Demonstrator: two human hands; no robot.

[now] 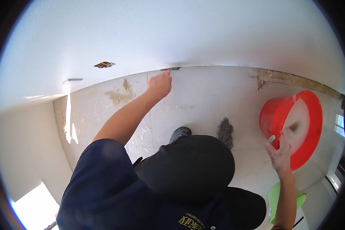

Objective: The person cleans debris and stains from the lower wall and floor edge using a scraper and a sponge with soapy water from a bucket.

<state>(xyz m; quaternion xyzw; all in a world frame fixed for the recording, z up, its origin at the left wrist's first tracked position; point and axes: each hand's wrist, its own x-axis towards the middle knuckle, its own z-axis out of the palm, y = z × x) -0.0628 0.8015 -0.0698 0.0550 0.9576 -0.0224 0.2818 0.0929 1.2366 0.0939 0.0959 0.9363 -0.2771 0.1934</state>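
My left hand [160, 84] is closed around a small red-handled tool [166, 73], most of it hidden in the fist. Its far end meets a dark, dirty strip [170, 69] where the tiled floor [201, 89] joins the white wall. On the right, my right hand [279, 153] grips the near rim of a red plastic basin [266, 113], with a small pale object [271, 139] by the fingers. The basin is tilted and holds cloudy, whitish liquid [300, 123] with a dark patch in it. Soapy residue coats that hand.
A grey wire scouring pad or similar fibrous clump [225, 133] lies on the floor beside my knee. Brown stains [119, 96] mark the tiles at left, and a brown strip [299, 79] edges the wall at right. A light green container [274, 198] stands under my right forearm. The wall has a jagged hole [104, 65].
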